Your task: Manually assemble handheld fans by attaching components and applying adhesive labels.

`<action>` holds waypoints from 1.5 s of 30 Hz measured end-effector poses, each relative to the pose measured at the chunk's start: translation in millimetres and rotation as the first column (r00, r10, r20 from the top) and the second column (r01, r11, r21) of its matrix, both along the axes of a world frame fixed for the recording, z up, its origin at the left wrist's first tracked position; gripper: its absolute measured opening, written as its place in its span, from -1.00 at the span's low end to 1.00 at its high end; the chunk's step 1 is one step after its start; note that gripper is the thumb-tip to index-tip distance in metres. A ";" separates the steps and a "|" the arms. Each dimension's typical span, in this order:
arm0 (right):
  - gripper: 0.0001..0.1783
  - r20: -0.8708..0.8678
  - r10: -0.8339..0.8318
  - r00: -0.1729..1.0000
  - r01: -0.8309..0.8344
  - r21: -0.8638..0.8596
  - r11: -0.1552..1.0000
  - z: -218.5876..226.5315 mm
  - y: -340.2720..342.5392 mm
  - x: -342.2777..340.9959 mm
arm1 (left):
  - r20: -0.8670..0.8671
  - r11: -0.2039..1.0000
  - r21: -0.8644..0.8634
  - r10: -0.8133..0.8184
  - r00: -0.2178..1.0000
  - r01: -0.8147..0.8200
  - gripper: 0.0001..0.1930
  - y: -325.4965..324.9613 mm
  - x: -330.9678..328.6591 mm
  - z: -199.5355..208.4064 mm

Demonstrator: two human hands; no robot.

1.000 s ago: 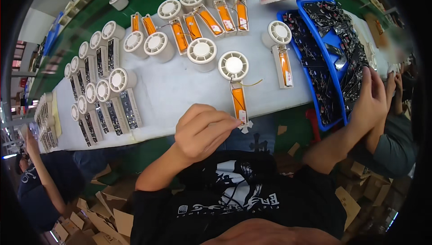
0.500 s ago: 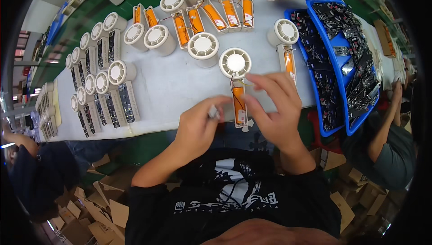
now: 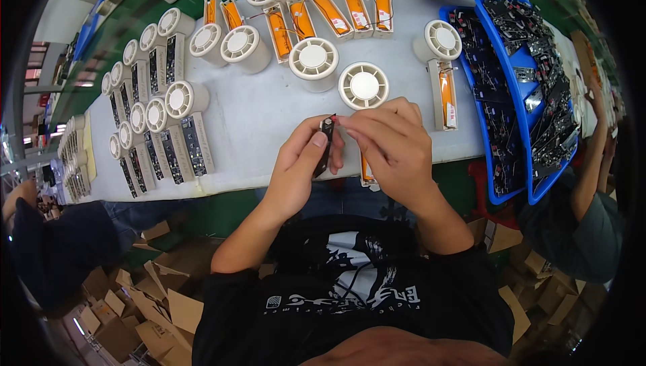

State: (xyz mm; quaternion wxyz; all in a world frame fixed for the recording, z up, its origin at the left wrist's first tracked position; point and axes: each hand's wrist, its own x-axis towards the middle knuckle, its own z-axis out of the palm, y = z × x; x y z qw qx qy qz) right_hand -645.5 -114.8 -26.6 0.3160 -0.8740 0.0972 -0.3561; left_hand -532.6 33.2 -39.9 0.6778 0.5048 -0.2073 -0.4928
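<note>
My left hand (image 3: 294, 162) grips a narrow black circuit board (image 3: 325, 147), its thumb pressed along the face. At the board's upper end, the fingertips of my right hand (image 3: 398, 145) are pinched together. A small reddish bit shows there, too small to name. Just beyond my hands stands a white round housing (image 3: 363, 85) with a slotted, fan-like cap. Its narrow case with an orange battery (image 3: 367, 171) lies mostly hidden behind my right hand.
Several white housings (image 3: 313, 60) with orange batteries stand at the back. Others with circuit boards (image 3: 192, 144) line the left side. Blue trays (image 3: 515, 107) full of black boards sit at right, beside another battery unit (image 3: 445, 93). Co-workers sit on both sides; cardboard boxes (image 3: 168, 319) cover the floor.
My left hand has brought the black circuit board up over the table, its face now in view. My right hand has moved left from the battery unit to the board's end and pinched closed.
</note>
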 end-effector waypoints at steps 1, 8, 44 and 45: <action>-0.71 -0.002 -0.022 1.000 0.023 0.086 0.996 -0.9 2.2 0.0 | 0.003 1.000 0.003 0.003 1.000 -0.003 -0.64 -0.5 -0.9 -0.2; -0.73 0.062 -0.094 0.994 0.086 0.126 0.988 -6.9 4.0 3.3 | -0.032 1.000 0.005 -0.016 0.999 0.017 -0.65 2.4 0.6 -6.1; -0.88 -0.006 -0.138 0.990 0.122 -0.433 0.893 -18.4 -11.1 -5.7 | -0.035 0.988 -0.156 0.002 0.999 -0.008 -0.55 -12.0 1.6 -27.6; -0.88 -0.019 -0.114 0.993 0.095 -0.423 0.901 -18.8 -9.9 -5.7 | -0.035 0.988 -0.154 0.011 0.999 -0.016 -0.55 -12.1 0.6 -29.4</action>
